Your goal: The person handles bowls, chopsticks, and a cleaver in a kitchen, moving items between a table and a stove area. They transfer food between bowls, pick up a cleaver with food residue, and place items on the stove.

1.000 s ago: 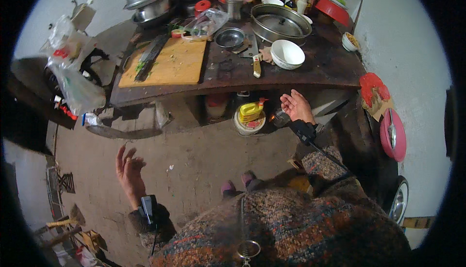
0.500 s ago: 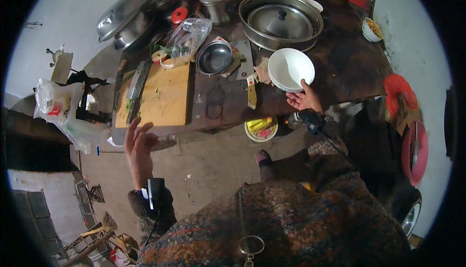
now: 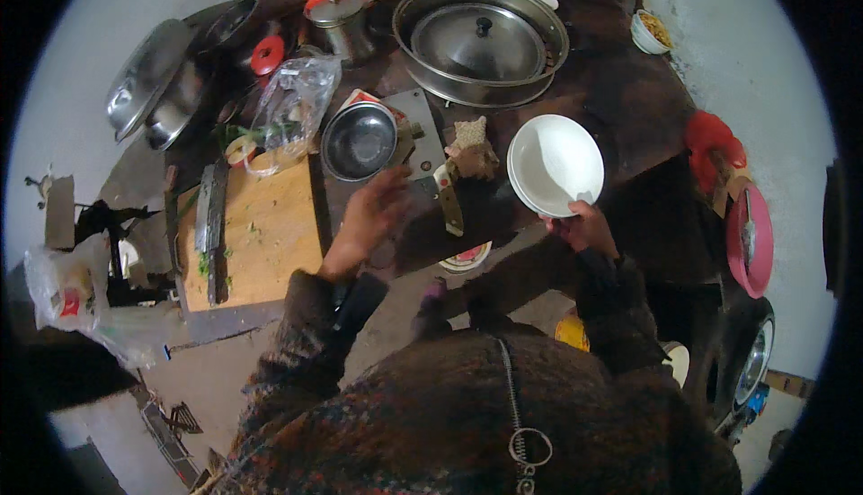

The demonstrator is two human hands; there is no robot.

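In my right hand (image 3: 582, 228) is a white bowl (image 3: 568, 158), pinched at its near rim and tilted; a doubled rim suggests a second bowl nested under it. My left hand (image 3: 378, 212) hovers above the table's front part with fingers stretched out, slightly blurred, holding nothing. Just beyond those fingers sits a small metal bowl (image 3: 360, 141). Beside it lies a cleaver with a broad grey blade and a pale handle (image 3: 450, 203). A crumpled tan cloth (image 3: 473, 149) rests between the cleaver and the white bowl.
A wooden cutting board (image 3: 270, 243) with a long dark knife (image 3: 211, 225) and green scraps lies left. A large steel pan with a lid (image 3: 481, 41) stands behind. Clear plastic bag (image 3: 301, 99), lidded metal pot (image 3: 342, 32) and a bowl of food (image 3: 651, 32) stand around the table.
My left hand has moved right, from the cutting board's near edge to beside the metal bowl and cleaver. The white bowl in my right hand is tilted more. The whole view has shifted.
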